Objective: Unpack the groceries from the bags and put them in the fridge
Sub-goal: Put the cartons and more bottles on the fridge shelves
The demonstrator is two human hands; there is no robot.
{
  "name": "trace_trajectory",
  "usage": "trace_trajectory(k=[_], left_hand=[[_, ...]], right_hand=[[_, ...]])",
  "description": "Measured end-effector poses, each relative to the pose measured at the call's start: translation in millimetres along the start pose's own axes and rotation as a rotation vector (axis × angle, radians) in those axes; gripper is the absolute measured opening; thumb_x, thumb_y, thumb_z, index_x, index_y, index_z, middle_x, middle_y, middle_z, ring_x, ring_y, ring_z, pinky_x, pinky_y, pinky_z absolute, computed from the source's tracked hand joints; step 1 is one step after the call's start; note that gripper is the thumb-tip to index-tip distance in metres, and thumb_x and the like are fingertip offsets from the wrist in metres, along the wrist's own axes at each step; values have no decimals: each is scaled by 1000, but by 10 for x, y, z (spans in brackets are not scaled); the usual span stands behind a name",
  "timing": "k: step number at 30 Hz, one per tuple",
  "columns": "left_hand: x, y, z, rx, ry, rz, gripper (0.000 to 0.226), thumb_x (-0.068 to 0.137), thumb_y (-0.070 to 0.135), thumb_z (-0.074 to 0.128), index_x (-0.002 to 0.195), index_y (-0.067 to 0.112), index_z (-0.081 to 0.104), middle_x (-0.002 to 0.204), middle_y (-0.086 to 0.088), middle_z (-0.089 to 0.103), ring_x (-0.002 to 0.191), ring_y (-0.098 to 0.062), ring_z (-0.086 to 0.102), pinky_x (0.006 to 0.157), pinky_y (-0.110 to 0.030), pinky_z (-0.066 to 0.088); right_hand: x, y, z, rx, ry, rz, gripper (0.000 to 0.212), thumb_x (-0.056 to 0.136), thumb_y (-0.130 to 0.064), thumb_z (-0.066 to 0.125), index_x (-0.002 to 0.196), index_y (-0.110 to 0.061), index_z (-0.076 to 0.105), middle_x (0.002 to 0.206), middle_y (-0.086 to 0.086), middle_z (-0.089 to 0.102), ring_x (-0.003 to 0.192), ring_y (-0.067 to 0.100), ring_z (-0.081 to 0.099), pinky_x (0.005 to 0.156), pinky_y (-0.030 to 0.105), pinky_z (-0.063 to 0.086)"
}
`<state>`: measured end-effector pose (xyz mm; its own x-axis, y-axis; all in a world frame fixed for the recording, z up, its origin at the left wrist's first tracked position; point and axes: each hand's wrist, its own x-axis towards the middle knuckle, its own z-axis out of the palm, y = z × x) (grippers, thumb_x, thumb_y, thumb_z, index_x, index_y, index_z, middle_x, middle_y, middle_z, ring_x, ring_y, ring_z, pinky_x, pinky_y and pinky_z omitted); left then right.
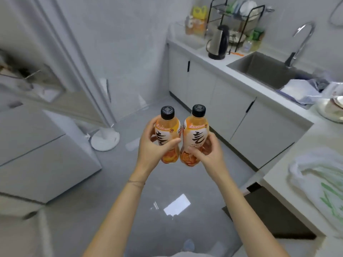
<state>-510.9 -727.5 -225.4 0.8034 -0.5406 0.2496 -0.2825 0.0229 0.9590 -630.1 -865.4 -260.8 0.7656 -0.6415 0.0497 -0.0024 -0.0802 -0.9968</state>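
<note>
A view from the head, looking down at two bare forearms stretched out over a glossy grey tiled floor (176, 184) in a small kitchen. The left hand (154, 147) curls its fingers and thumb round the lower half of a clear plastic bottle of orange drink with a black screw cap (168, 131). The right hand (208, 153) grips a second, matching orange drink bottle (194, 135) the same way. Both bottles are upright and close side by side at chest height; whether their bases touch cannot be told.

To the left stands the pale grey fridge (37, 145). Its upper part looks open, but it is blurred. To the right, a crumpled white plastic bag with green print (319, 179) lies on the pale desk (274, 175).

The risks seem to be these. Each bottle is held low on a smooth, waisted body, so the heavier top could tip and slide out of the grip, and the fall would be onto hard tile. With both hands full, there is no free hand to steady a fridge door or shift things on a shelf. Trying that with a bottle in hand could knock the two together or loosen one. The bottles also have some way to travel leftward before they reach the fridge.
</note>
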Motion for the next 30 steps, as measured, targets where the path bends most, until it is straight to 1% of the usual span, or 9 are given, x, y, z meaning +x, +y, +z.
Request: trace_trajectory(k=[2,5,10,16,19,23,25,27,30], left_hand=[[-104,-18,-471,17,78,2,63,67,28,85,122,31,55,118,9,63,111,-12,61,94,-41,52],[-283,-23,-1187,41,189,-6,65,64,35,84,122,34,55,117,14,63,111,-9,61,93,-35,52],[-614,5,-2393,100,288,-4,67,63,34,84,124,27,56,118,8,64,111,-12,62,93,-36,52],[-1033,36,-3654,110,416,-14,68,64,31,84,125,24,55,120,2,64,112,-17,62,94,-40,53],[-1194,82,-4152,148,452,-11,69,66,23,87,127,20,53,121,1,62,111,-13,61,90,-32,53],[-1296,125,-4720,130,501,-4,64,70,6,84,125,11,52,120,-4,63,109,-15,63,84,-24,53],[-1306,125,-4946,148,525,-5,63,70,6,84,124,10,53,118,-3,64,108,-15,63,84,-24,53],[-1285,126,-5140,158,545,-6,62,70,8,84,123,11,53,116,0,64,106,-13,64,83,-24,53],[-1190,132,-5424,152,587,0,59,70,7,83,121,12,53,112,6,65,103,-9,64,80,-21,53]], right_hand=[[1,-54,437,4,-70,1,55,71,-13,81,118,-14,52,110,4,66,100,11,66,82,25,54],[-79,-131,1101,-7,-160,-1,54,70,-19,78,117,-13,52,110,6,66,99,13,66,83,27,55],[-375,-279,2191,-18,-259,-16,48,77,-7,78,114,-20,51,105,-8,64,93,-3,64,76,16,53],[-809,-459,3431,-6,-320,-84,49,72,-19,80,112,-23,53,105,-6,67,96,8,66,79,24,55],[-953,-579,3950,-4,-377,-101,46,77,-12,79,112,-22,52,103,-10,65,93,1,65,76,19,53],[-1031,-748,4536,1,-439,-124,45,78,-14,78,111,-28,52,107,-9,65,94,-1,64,76,19,54],[-1025,-822,4790,-3,-474,-141,46,77,-16,80,113,-28,53,110,-3,65,96,3,65,78,23,56],[-979,-880,5030,9,-504,-142,51,77,-18,80,119,-20,53,111,-2,66,98,8,66,81,28,57],[-860,-975,5377,26,-527,-159,54,77,-23,80,123,-16,52,111,-3,67,99,7,66,80,27,57]])
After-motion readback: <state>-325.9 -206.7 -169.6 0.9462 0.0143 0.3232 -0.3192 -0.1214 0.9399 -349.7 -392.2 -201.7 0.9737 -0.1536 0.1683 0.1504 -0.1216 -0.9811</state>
